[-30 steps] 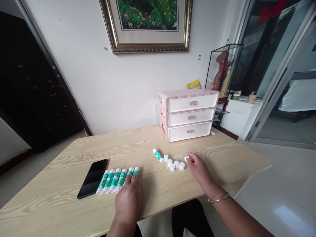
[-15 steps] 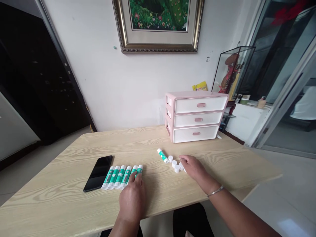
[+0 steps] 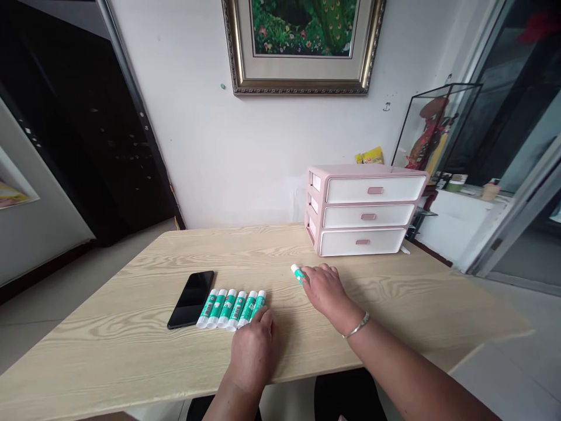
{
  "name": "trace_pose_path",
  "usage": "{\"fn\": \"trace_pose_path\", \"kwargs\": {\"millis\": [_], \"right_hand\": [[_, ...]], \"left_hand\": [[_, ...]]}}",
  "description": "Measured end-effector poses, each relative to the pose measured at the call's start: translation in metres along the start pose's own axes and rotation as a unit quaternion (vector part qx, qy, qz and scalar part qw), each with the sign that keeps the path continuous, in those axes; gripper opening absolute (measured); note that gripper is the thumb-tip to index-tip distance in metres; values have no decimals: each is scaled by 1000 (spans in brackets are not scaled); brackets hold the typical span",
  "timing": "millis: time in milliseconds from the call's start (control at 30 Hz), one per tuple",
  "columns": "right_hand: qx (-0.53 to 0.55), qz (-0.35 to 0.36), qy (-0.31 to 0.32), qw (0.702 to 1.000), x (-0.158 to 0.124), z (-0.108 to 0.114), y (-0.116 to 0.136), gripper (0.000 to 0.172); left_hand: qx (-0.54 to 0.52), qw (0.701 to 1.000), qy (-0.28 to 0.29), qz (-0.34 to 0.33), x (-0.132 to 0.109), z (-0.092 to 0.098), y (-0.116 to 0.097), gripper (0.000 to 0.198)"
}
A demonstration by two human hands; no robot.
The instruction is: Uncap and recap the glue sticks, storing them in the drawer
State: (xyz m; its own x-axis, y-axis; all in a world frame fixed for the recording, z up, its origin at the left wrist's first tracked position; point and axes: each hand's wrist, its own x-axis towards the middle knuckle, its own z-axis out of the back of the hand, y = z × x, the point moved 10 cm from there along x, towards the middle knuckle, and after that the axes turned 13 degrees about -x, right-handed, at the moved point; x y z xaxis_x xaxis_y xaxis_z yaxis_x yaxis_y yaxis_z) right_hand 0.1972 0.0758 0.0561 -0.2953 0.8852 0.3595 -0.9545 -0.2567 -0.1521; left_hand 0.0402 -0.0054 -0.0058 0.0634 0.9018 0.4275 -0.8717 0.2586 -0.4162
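Several green-and-white glue sticks (image 3: 237, 310) lie side by side in a slanted row. My left hand (image 3: 255, 346) rests at the near right end of the row with curled fingers. It touches or nearly touches the last stick and covers its lower end; whether anything is inside the fingers is hidden. Farther right, a single glue stick (image 3: 297, 273) lies apart, its white upper end showing. My right hand (image 3: 325, 287) is over its lower part, thumb and forefinger closed about it. The white caps beside that stick are hidden under this hand.
A black phone (image 3: 190, 299) lies left of the row. At the table's back right stands a pink-and-white drawer unit (image 3: 367, 216), with a yellow packet (image 3: 370, 155) visible above it. The wooden table (image 3: 144, 356) has its front edge close to me.
My right hand has moved from the white caps up and left onto the single glue stick. My left hand's fingers have drawn back toward the row's lower end. The view has shifted slightly.
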Motion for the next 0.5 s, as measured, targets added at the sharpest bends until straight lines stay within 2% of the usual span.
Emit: {"fn": "trace_pose_path", "kwargs": {"millis": [133,267,400,500], "right_hand": [[-14,17,5,1000,9,-18,16,23],[-19,23,8,1000,10,-26,27,30],[0,7,-26,1000,-4,-8,35,38],[120,-17,-91,989,-26,15,37,42]], "left_hand": [[-34,998,-21,-40,0,3,-6,27],[-64,995,-30,-69,-1,5,-10,27],[-111,990,-45,-76,-1,14,-14,27],[-175,981,-48,-74,1,26,-15,30]]}}
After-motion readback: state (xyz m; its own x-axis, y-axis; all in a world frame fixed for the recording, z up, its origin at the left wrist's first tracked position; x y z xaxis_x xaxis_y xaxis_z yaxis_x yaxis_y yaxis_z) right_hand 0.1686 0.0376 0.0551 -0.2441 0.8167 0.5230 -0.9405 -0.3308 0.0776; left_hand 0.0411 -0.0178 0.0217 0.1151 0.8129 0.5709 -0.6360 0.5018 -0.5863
